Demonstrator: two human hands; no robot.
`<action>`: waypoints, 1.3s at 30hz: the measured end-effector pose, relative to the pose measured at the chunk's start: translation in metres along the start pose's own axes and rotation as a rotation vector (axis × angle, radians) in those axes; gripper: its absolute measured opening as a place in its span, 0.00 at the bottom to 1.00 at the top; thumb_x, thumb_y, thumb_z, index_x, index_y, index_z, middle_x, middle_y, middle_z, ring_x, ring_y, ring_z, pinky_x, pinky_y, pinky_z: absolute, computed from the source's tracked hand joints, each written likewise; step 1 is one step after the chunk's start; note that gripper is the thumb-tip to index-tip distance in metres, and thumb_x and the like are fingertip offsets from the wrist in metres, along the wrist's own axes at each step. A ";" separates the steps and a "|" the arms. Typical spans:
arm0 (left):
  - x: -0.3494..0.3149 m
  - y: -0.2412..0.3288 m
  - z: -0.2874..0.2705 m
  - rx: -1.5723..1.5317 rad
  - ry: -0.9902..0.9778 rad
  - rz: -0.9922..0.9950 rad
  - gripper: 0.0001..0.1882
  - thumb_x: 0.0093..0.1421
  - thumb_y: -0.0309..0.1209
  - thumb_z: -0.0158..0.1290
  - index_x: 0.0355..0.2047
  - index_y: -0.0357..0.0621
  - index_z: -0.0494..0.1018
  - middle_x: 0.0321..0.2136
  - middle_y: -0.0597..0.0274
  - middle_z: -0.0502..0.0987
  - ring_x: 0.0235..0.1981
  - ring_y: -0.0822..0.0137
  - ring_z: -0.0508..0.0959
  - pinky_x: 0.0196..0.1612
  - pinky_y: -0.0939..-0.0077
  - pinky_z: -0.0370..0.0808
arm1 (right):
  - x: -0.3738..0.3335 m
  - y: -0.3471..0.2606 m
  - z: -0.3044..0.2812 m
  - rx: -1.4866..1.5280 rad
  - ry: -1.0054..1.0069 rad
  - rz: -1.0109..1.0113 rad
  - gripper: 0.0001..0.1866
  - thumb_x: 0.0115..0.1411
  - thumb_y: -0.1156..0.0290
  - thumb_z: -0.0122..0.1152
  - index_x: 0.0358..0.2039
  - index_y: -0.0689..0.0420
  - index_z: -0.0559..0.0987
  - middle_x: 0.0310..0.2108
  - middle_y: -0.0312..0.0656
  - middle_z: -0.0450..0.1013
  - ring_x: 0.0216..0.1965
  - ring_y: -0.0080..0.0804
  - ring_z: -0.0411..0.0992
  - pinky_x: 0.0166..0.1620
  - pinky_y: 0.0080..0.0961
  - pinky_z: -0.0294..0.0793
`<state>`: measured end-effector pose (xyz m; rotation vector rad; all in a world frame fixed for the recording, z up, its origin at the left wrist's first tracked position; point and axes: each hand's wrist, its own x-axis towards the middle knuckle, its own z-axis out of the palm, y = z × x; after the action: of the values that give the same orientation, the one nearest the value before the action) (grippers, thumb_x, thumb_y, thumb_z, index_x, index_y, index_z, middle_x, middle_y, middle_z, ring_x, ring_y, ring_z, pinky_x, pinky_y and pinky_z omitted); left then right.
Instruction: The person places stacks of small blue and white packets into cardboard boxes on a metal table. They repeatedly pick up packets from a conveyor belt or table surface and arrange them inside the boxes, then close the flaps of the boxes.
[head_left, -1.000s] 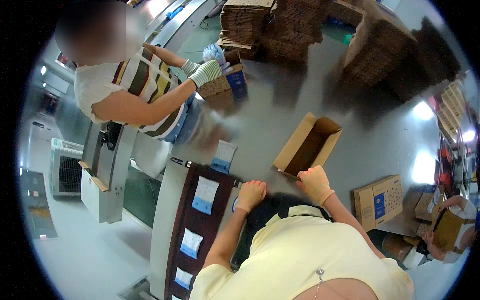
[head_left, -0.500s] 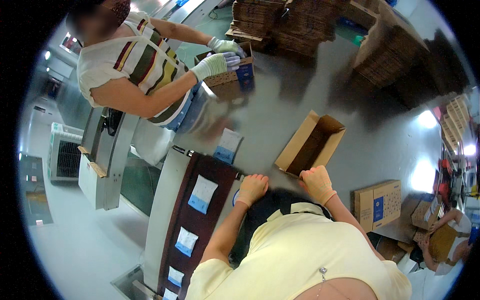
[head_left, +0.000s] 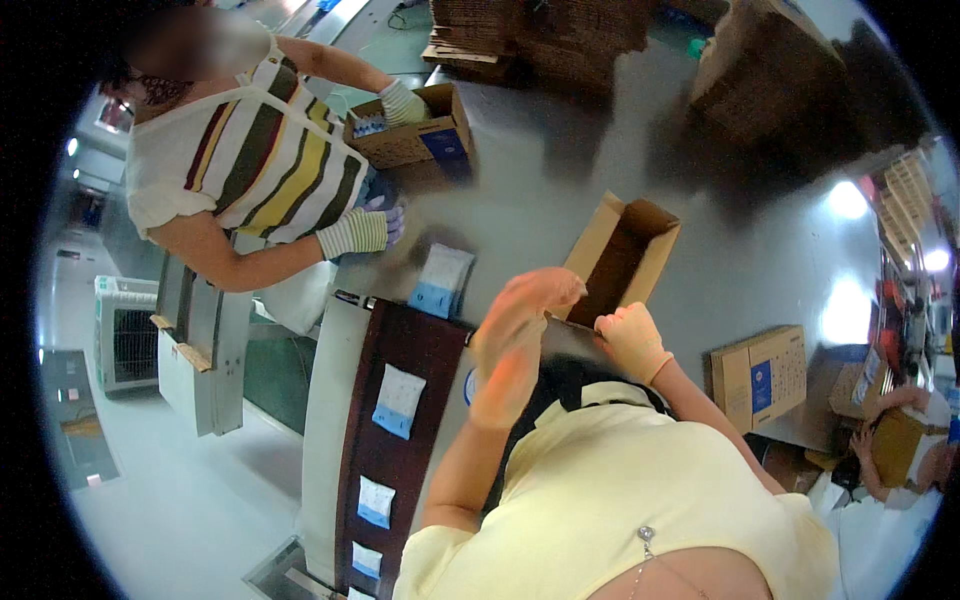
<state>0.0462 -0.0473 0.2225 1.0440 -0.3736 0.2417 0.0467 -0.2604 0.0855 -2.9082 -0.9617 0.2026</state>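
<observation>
An open cardboard box (head_left: 655, 262) lies in front of me on the grey table (head_left: 530, 215), its brown inside facing up. My right hand (head_left: 635, 342) is closed at the box's near corner and seems to grip its edge. Motion smears my left hand (head_left: 525, 315), which is by the box's near left side, so its fingers are unclear. To its left a white-and-blue pouch (head_left: 441, 280) rests on the table at the end of a dark red conveyor belt (head_left: 345, 455). More such pouches lie along the belt, one of them a larger pouch (head_left: 399, 400).
Across the table a gloved co-worker (head_left: 290, 160) stands beside a filled carton (head_left: 410, 145). Stacks of flat cardboard (head_left: 560, 45) stand at the back, with another dark stack (head_left: 770, 75) to the right. A closed carton (head_left: 760, 380) is at my right, near another seated person (head_left: 905, 440).
My left hand has moved up and right toward the box; my right hand stays at its corner. The co-worker's one hand has left the carton and come nearer the pouch.
</observation>
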 end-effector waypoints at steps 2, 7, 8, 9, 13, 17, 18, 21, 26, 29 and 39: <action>0.022 0.071 0.036 -0.170 -0.074 0.288 0.17 0.61 0.34 0.48 0.47 0.38 0.71 0.42 0.57 0.75 0.45 0.62 0.74 0.48 0.73 0.71 | 0.004 -0.007 -0.006 -0.009 -0.016 -0.029 0.11 0.49 0.58 0.63 0.21 0.50 0.74 0.20 0.36 0.73 0.28 0.35 0.73 0.34 0.33 0.67; 0.033 0.136 0.076 -0.585 -0.207 0.639 0.13 0.61 0.31 0.48 0.44 0.39 0.72 0.41 0.57 0.76 0.43 0.64 0.75 0.49 0.73 0.72 | 0.003 -0.003 -0.006 -0.034 -0.030 0.010 0.12 0.50 0.56 0.63 0.22 0.49 0.74 0.21 0.35 0.74 0.30 0.34 0.73 0.35 0.33 0.67; 0.036 0.133 0.080 -0.656 -0.209 0.664 0.13 0.61 0.31 0.48 0.43 0.39 0.73 0.41 0.57 0.76 0.43 0.65 0.75 0.49 0.73 0.72 | 0.000 0.002 -0.004 -0.041 -0.024 0.032 0.12 0.50 0.56 0.63 0.22 0.49 0.74 0.21 0.35 0.74 0.30 0.34 0.73 0.35 0.33 0.67; 0.030 0.147 0.085 -0.654 -0.193 0.706 0.12 0.61 0.30 0.48 0.42 0.39 0.73 0.41 0.57 0.77 0.43 0.65 0.76 0.49 0.73 0.72 | 0.003 -0.006 -0.007 -0.045 -0.016 -0.009 0.12 0.51 0.56 0.63 0.23 0.49 0.74 0.21 0.35 0.74 0.30 0.34 0.73 0.35 0.33 0.67; 0.033 0.148 0.091 -0.787 -0.181 0.795 0.10 0.60 0.28 0.48 0.39 0.39 0.75 0.40 0.57 0.77 0.42 0.67 0.76 0.50 0.72 0.72 | 0.002 -0.005 -0.004 -0.037 -0.036 0.015 0.12 0.52 0.57 0.62 0.23 0.50 0.75 0.21 0.34 0.74 0.30 0.33 0.73 0.35 0.33 0.66; 0.037 0.133 0.098 -0.937 -0.164 0.891 0.08 0.60 0.25 0.48 0.37 0.40 0.76 0.40 0.58 0.78 0.41 0.69 0.77 0.51 0.72 0.73 | 0.002 -0.003 -0.007 -0.032 -0.055 0.027 0.11 0.52 0.57 0.62 0.24 0.50 0.75 0.21 0.35 0.74 0.30 0.33 0.73 0.35 0.33 0.66; 0.037 0.133 0.099 -0.970 -0.153 0.926 0.08 0.60 0.25 0.48 0.36 0.40 0.76 0.40 0.58 0.78 0.40 0.69 0.77 0.51 0.72 0.73 | 0.001 -0.004 -0.009 -0.035 -0.052 0.016 0.11 0.52 0.57 0.62 0.24 0.50 0.75 0.21 0.35 0.74 0.30 0.33 0.73 0.35 0.33 0.66; 0.046 0.123 0.098 -1.094 -0.110 1.029 0.08 0.60 0.23 0.48 0.34 0.40 0.77 0.39 0.58 0.79 0.40 0.70 0.78 0.52 0.72 0.73 | 0.000 0.001 -0.005 -0.026 -0.049 0.022 0.11 0.52 0.57 0.62 0.24 0.50 0.76 0.21 0.35 0.74 0.30 0.33 0.74 0.35 0.32 0.66; 0.029 0.171 0.092 -0.857 -0.192 0.858 0.10 0.61 0.23 0.46 0.39 0.36 0.76 0.45 0.50 0.75 0.47 0.65 0.75 0.56 0.70 0.71 | 0.005 -0.004 -0.010 -0.031 -0.052 0.030 0.12 0.52 0.56 0.61 0.23 0.50 0.75 0.20 0.36 0.74 0.29 0.34 0.74 0.35 0.33 0.67; 0.026 0.187 0.090 -0.782 -0.207 0.851 0.10 0.61 0.24 0.47 0.39 0.36 0.76 0.44 0.51 0.75 0.46 0.65 0.75 0.55 0.70 0.71 | 0.006 -0.006 -0.009 -0.041 -0.012 0.008 0.13 0.53 0.55 0.61 0.23 0.50 0.75 0.20 0.36 0.74 0.29 0.34 0.74 0.35 0.34 0.67; 0.031 0.170 0.084 -0.750 -0.267 0.751 0.09 0.59 0.28 0.49 0.37 0.38 0.75 0.40 0.54 0.76 0.43 0.65 0.76 0.49 0.70 0.71 | 0.010 -0.006 -0.005 -0.050 -0.043 0.028 0.12 0.52 0.56 0.62 0.23 0.50 0.74 0.20 0.35 0.74 0.28 0.34 0.74 0.34 0.34 0.67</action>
<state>-0.0043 -0.0380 0.4081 0.1546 -1.0076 0.5781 0.0516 -0.2501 0.0902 -2.9756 -0.9468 0.2477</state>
